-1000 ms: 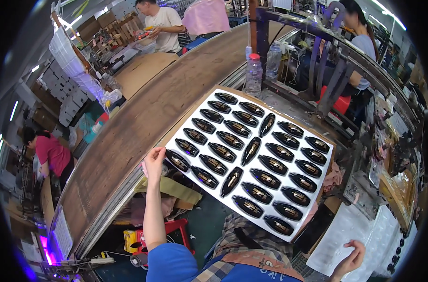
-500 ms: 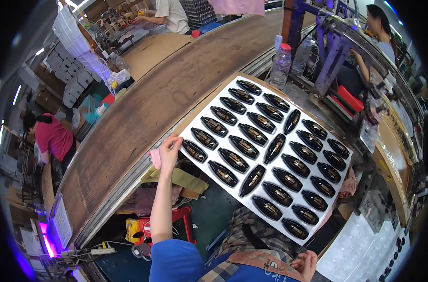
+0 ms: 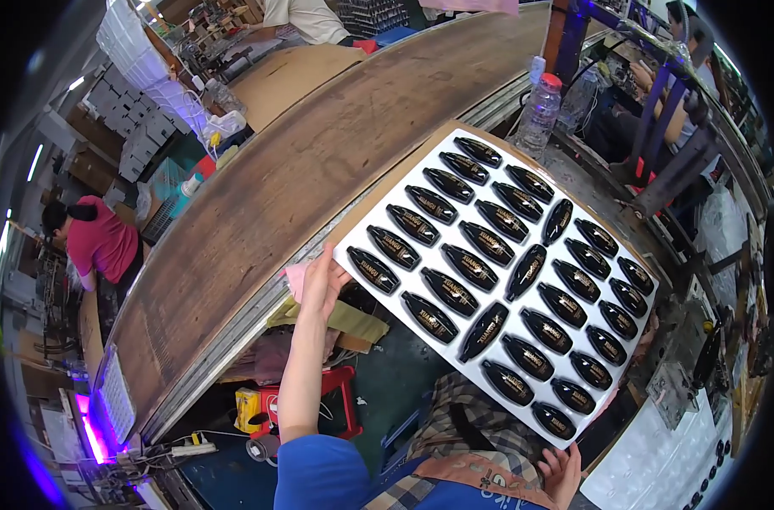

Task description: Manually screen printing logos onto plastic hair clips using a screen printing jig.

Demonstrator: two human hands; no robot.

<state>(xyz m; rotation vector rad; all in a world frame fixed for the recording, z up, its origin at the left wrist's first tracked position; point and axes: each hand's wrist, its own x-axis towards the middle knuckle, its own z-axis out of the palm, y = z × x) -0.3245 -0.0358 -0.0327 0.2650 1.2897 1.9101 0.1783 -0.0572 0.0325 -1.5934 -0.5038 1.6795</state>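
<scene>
A white moulded tray (image 3: 442,348) lies tilted before me on a brown cardboard sheet (image 3: 387,185). It is filled with rows of glossy black oval pieces (image 3: 469,267) with gold print, and a few of them sit turned the other way along a middle line. My left hand (image 3: 321,285) grips the tray's left corner, the fingertips partly hidden at its edge. At the tray's near corner is my right hand (image 3: 561,476), its fingers loosely curled and apart; one fingertip meets the corner.
A long curved brown conveyor belt (image 3: 259,221) runs behind the tray. A clear bottle with a red lid (image 3: 540,110) stands beyond it. Another white sheet (image 3: 650,463) lies at the lower right. A red stool (image 3: 344,399) stands below the belt. Other people work at left, back and right.
The whole view has shifted, so the tray sits further right in the picture. My left hand has changed from a pinch to a fuller hold at the corner. My right hand has come up to the near corner.
</scene>
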